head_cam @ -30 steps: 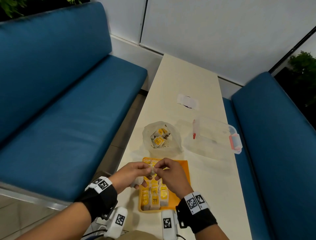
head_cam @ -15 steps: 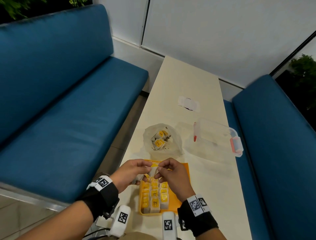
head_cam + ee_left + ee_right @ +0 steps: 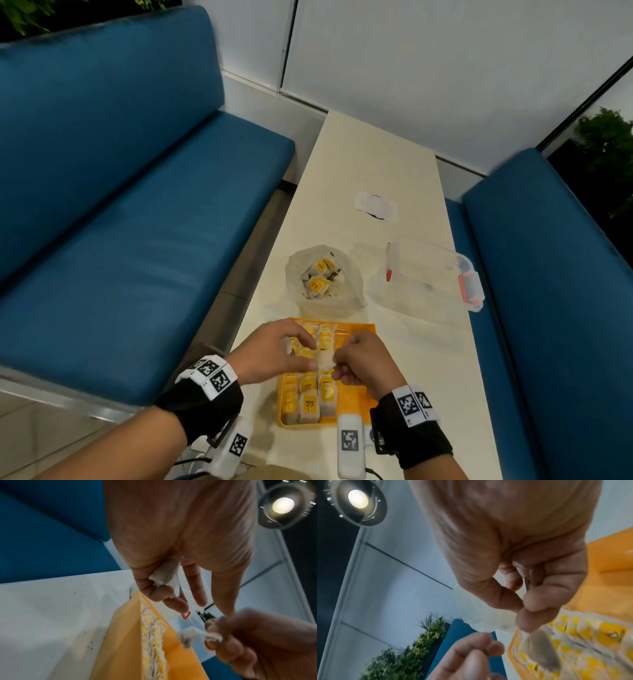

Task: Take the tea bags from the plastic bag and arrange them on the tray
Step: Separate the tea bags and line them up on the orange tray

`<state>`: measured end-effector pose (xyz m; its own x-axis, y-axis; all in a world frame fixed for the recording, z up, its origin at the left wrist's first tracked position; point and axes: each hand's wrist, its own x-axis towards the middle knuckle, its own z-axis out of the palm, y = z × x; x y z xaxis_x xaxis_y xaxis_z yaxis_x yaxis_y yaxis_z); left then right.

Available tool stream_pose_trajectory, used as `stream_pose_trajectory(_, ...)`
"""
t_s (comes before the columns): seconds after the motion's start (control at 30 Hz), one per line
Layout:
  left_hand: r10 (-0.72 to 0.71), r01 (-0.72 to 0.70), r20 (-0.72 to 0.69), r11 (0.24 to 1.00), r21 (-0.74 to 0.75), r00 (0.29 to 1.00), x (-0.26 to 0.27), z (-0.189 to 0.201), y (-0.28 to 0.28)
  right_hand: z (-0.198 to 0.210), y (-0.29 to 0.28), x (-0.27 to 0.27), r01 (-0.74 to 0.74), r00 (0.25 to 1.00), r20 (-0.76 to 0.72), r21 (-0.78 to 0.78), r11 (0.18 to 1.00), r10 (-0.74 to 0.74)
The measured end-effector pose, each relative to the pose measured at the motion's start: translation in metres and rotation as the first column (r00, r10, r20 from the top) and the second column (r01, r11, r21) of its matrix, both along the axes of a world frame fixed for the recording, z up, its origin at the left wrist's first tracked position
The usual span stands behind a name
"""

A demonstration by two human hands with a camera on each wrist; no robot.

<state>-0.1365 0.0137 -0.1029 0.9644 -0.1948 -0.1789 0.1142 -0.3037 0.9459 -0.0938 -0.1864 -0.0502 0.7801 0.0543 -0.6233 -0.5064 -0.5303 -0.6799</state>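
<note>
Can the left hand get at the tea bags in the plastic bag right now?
Probably not yet: the left hand already grips a tea bag. The plastic bag sits open just beyond the tray, path unobstructed.

On the worktop (image 3: 376,164), the tray (image 3: 356,401) lies nearest the person, rows of tea bags (image 3: 310,394) filling its left part. Behind it sits the plastic bag (image 3: 346,274) with more tea bags inside, a lidded container (image 3: 431,274) to its right.

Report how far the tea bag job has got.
Done: rows of tea bags already fill the left part of the orange tray. In hand: the right hand pinches a tea bag over the tray; the left hand holds another. Left: several remain in the plastic bag.
</note>
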Motion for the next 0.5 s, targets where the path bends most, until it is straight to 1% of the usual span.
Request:
stream_pose_trajectory(0.03, -0.051, 0.049, 0.039, 0.997, 0.055, 0.998, -0.001, -0.001, -0.003, 0.001, 0.000, -0.001, 0.018, 1.000, -0.018, 0.034, 0.999, -0.018)
stream_pose_trajectory(0.1, -0.089, 0.078, 0.094, 0.990, 0.120, 0.992, -0.002, -0.005, -0.009, 0.005, 0.001, -0.002, 0.047, 0.998, -0.056, 0.100, 0.994, -0.042)
stream_pose_trajectory(0.2, -0.039, 0.015, 0.156, 0.988, 0.153, 0.987, -0.002, -0.008, -0.015, 0.009, 0.002, -0.005, 0.068, 0.995, -0.082, 0.186, 0.980, -0.053)
stream_pose_trajectory(0.3, 0.011, -0.029, 0.134, 0.991, 0.134, 0.991, -0.001, -0.008, -0.017, 0.009, -0.002, -0.008, 0.074, 0.996, -0.074, 0.266, 0.961, -0.056)
stream_pose_trajectory(0.4, 0.025, -0.031, 0.076, 0.995, 0.090, 0.997, 0.000, -0.003, -0.017, 0.007, -0.007, -0.014, 0.005, 1.000, 0.017, 0.269, 0.963, -0.010)
stream_pose_trajectory(0.5, 0.018, -0.022, 0.069, 0.997, 0.070, 0.997, 0.001, -0.002, -0.019, 0.003, -0.006, -0.021, -0.114, 0.983, 0.161, 0.188, 0.976, 0.084)
